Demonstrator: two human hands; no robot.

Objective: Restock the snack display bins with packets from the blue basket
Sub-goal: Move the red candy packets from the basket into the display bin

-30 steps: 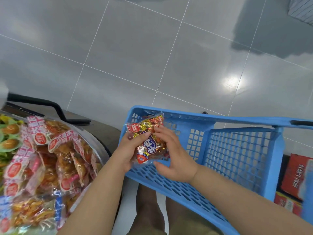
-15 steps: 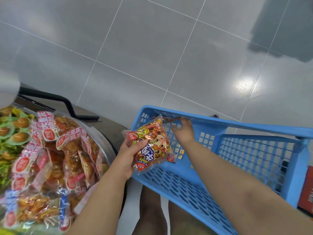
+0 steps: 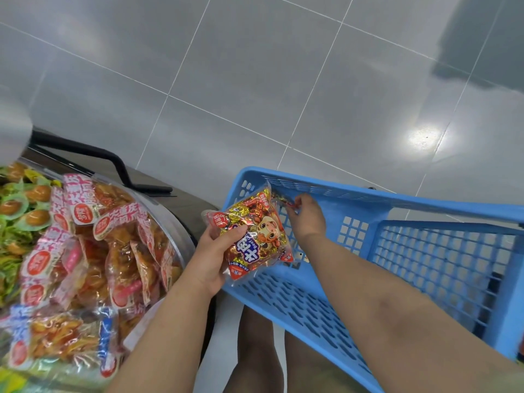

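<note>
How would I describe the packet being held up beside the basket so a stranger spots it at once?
Start at the blue basket on the right; over its left corner the left grip holds one packet. It is gold and red with a cartoon animal and blue-and-white characters, unlike the pink-labelled orange packets in the bin at left.

Grey tiled floor [image 3: 255,80], glossy, one bright light glare [image 3: 424,136]. Black bent bar [image 3: 113,160] at left, possibly a handle.

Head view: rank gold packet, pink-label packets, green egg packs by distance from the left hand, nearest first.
1. Gold packet: held in the left hand.
2. Pink-label packets: in the bin, just left.
3. Green egg packs: bin's far left.
</note>
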